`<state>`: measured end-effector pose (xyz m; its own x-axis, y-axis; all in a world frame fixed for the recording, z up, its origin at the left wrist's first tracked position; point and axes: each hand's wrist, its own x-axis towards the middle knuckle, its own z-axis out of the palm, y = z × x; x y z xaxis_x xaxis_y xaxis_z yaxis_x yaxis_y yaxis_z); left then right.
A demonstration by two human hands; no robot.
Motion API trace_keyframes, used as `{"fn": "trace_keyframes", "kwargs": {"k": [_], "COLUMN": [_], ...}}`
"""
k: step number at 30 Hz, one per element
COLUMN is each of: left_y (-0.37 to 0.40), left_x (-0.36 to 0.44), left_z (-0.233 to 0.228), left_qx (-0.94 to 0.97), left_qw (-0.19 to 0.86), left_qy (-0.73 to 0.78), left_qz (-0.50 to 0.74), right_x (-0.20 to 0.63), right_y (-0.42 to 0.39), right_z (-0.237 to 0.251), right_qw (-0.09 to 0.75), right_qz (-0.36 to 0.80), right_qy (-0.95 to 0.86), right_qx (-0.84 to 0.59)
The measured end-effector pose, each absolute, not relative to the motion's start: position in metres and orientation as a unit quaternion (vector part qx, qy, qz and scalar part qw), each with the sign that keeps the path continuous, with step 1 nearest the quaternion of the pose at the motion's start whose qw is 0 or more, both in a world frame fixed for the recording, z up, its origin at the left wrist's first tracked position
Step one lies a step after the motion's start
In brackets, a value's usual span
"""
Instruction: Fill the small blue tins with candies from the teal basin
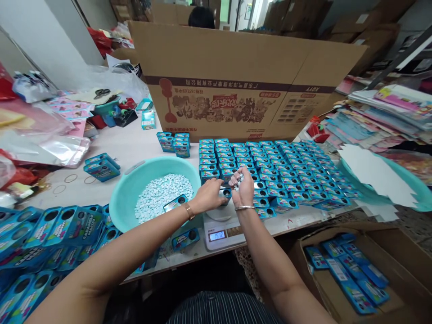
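Small blue candy tin point(225, 193) sits on the white digital scale point(221, 227), pinched by the left hand point(209, 195); right hand point(243, 185), cupping pale candies point(239, 178), should trickle slowly, watching the display.

Small boxes point(270, 166) beyond right grip point(242, 186): bright blue, multicoloured logo. Basin point(135, 180) left of left grip point(209, 195): turquoise; candies point(160, 195) inside pale blue-white. Scale point(219, 234) under grips: white. Carton point(243, 81) far beyond: brown, cartoon print. Desk point(128, 144): white.
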<state>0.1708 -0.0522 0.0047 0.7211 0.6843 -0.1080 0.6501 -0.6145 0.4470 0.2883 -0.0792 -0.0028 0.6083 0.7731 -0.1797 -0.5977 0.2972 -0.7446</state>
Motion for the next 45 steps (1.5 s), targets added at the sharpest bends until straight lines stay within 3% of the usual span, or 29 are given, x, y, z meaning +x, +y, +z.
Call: {"fn": "trace_keyframes", "kwargs": {"k": [18,23,27,40,45], "left_y": [-0.05,-0.055,-0.062,-0.058,-0.061], "left_x": [0.17,0.172,0.18,0.207,0.209], "left_z": [0.007,0.02,0.035,0.047,0.048], "left_qx": [0.898,0.884,0.849,0.868,0.887], "left_qw": [0.243,0.227,0.303,0.33,0.282], "left_qy": [0.364,0.379,0.372,0.348,0.346], "left_qz": [0.046,0.151,0.223,0.131,0.12], "right_x": [0.295,0.302,0.301,0.296,0.3], "right_y": [-0.081,-0.083,-0.081,-0.085,-0.084], "right_z": [0.005,0.008,0.008,0.004,0.003], "right_qw": [0.779,0.771,0.776,0.836,0.837], "right_qz": [0.511,0.561,0.565,0.465,0.465], "right_qy": [-0.018,0.045,0.055,0.008,0.014], "right_qx": [-0.362,-0.298,-0.275,-0.29,-0.287]}}
